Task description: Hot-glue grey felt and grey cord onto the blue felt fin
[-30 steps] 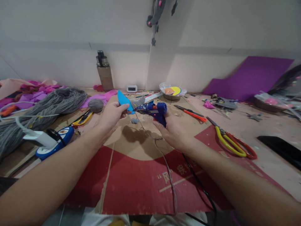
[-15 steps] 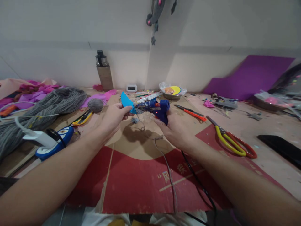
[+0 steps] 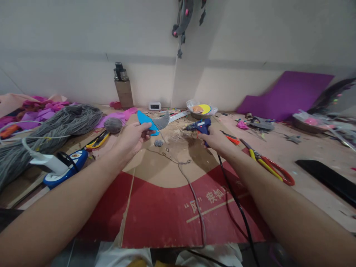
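My left hand [image 3: 138, 135] pinches a crescent-shaped craft piece [image 3: 144, 119], bright blue on the side near my fingers and covered in grey yarn [image 3: 162, 121] on the other. A strand of grey yarn trails down from it onto the cardboard. My right hand [image 3: 213, 138] is wrapped round a blue hot glue gun [image 3: 202, 126], its nozzle pointing left, apart from the crescent. The gun's black cord [image 3: 236, 200] runs down over the front edge. Below the crescent, a small grey yarn-covered shape [image 3: 158, 143] lies on the cardboard.
Red and tan cardboard [image 3: 161, 211] covers the table in front of me. On the right lie scissors [image 3: 271, 165], an orange cutter [image 3: 232, 138] and a black phone-like slab [image 3: 326, 180]. Grey yarn [image 3: 69, 122], a yellow cutter [image 3: 98, 140] and a power strip [image 3: 66, 168] are on the left.
My right hand has drawn the glue gun right, away from the crescent. The grey yarn-covered half of the crescent now shows. My left hand has shifted slightly left, still holding the piece.
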Demonstrator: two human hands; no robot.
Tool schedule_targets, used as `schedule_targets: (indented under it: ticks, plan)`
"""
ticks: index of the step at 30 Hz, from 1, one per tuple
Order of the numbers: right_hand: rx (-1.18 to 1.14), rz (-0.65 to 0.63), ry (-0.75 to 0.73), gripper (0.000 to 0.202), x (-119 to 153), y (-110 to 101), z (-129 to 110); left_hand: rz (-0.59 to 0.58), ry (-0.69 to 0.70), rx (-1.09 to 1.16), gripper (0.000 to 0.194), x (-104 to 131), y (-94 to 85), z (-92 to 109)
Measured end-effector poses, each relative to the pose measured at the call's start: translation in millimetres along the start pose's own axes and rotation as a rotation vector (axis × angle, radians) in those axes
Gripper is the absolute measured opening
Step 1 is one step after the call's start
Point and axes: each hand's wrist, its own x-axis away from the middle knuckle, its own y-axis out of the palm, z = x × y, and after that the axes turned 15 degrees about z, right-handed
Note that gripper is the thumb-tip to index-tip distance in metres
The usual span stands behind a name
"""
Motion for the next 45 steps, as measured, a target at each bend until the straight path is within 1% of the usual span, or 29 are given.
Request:
schedule_targets:
  ticks: [2,3,5,6,7,8,9,10,11,12,14,16,18,19,20,23,26,27,29,32,34,36,39,41,45]
  plan:
    - [0.276,0.005,-0.094,0.02,-4,-6,6,-0.018,-0.005,0.013,0.012,2,0.6,1]
    - [0.407,0.048,-0.172,0.024,-5,-10,6,-0.028,-0.003,0.017,0.012,3,1.0,2]
    - [0.602,0.196,-0.333,0.031,-1,-19,1,-0.037,0.008,0.023,0.013,5,1.8,3]
    - [0.636,0.272,-0.4,0.031,2,-23,-4,-0.038,0.015,0.025,0.013,6,2.3,4]
    - [0.611,0.332,-0.457,0.03,8,-24,-10,-0.036,0.019,0.024,0.014,6,2.9,4]
    - [0.533,0.363,-0.506,0.027,14,-23,-17,-0.034,0.019,0.022,0.014,7,3.7,5]
    - [0.411,0.362,-0.559,0.022,22,-18,-24,-0.031,0.016,0.02,0.015,8,4.5,5]
    - [0.259,0.327,-0.599,0.02,31,-11,-31,-0.03,0.009,0.016,0.015,9,5.5,5]
    - [0.106,0.254,-0.572,0.021,41,-1,-38,-0.03,0.001,0.009,0.015,11,6.5,5]
    - [-0.035,0.158,-0.508,0.029,50,10,-43,-0.032,-0.005,0.0,0.015,12,7.4,5]
    - [-0.275,-0.038,-0.319,0.044,66,33,-53,-0.032,-0.007,-0.013,0.014,15,8.8,6]
    - [-0.412,-0.2,-0.167,0.056,77,51,-61,-0.032,0.0,-0.015,0.016,16,9.4,7]
    - [-0.449,-0.287,-0.085,0.056,81,59,-66,-0.026,0.006,-0.006,0.017,15,9.1,7]
    - [-0.426,-0.287,-0.086,0.052,81,60,-68,-0.014,0.006,-0.004,0.018,15,8.7,8]
    - [-0.381,-0.257,-0.121,0.047,80,60,-70,0.003,0.009,-0.004,0.018,14,8.2,8]
    - [-0.243,-0.097,-0.344,0.023,74,53,-70,0.054,0.018,-0.019,0.016,11,6.9,8]
    - [-0.221,0.024,-0.561,0.006,69,47,-65,0.057,0.013,-0.049,0.014,10,6.4,7]
    - [-0.21,0.058,-0.622,0.003,68,45,-64,0.054,0.012,-0.061,0.013,11,6.5,6]
    - [-0.167,0.118,-0.741,0.005,67,42,-61,0.047,0.012,-0.089,0.012,11,6.7,4]
    - [-0.125,0.141,-0.874,0.012,67,36,-59,0.036,0.017,-0.124,0.011,13,7.7,2]
    - [-0.1,0.123,-0.908,0.015,67,34,-58,0.018,0.019,-0.138,0.012,16,9.4,2]
    - [-0.053,0.104,-0.911,0.018,67,32,-58,0.006,0.012,-0.149,0.014,19,11.5,2]
    - [0.001,0.093,-0.926,0.023,68,30,-60,0.029,-0.003,-0.201,0.014,22,13.6,2]
    - [0.013,0.084,-0.937,0.025,69,29,-62,0.027,0.017,-0.255,0.012,22,13.0,-1]
    - [0.035,0.093,-0.925,0.022,67,28,-62,-0.087,0.113,-0.368,0.008,19,9.6,-7]
